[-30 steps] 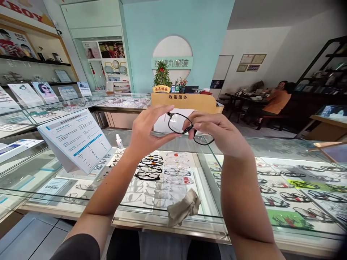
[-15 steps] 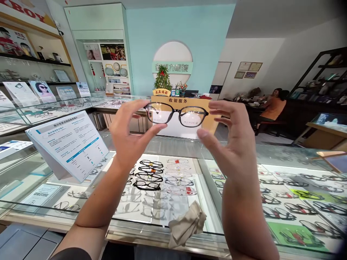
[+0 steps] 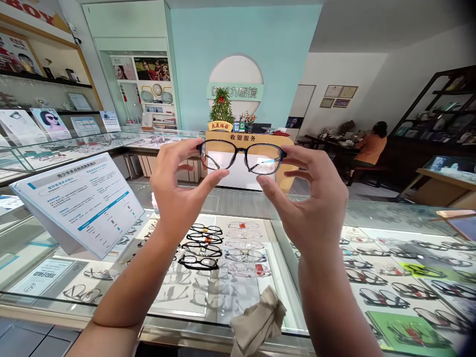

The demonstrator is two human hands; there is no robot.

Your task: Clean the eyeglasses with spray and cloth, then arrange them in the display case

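I hold a pair of black-framed glasses (image 3: 241, 156) level in front of me, above a glass display counter (image 3: 208, 317). My left hand (image 3: 177, 188) pinches the left rim between thumb and fingers. My right hand (image 3: 308, 198) pinches the right rim the same way. The lenses face me and the temples point away. A crumpled beige cloth (image 3: 258, 322) lies on the counter glass below my hands.
Rows of glasses (image 3: 203, 245) fill the lit case under the glass. A slanted printed sign (image 3: 80, 198) stands at the left. A wooden cashier desk (image 3: 256, 148) with a small plant stands behind. A person in orange (image 3: 372, 144) sits at a dark table at the right.
The glasses went from tilted, held close between both hands, to level and raised. My right hand let go for a moment, fingers spread, and now pinches the right rim again.
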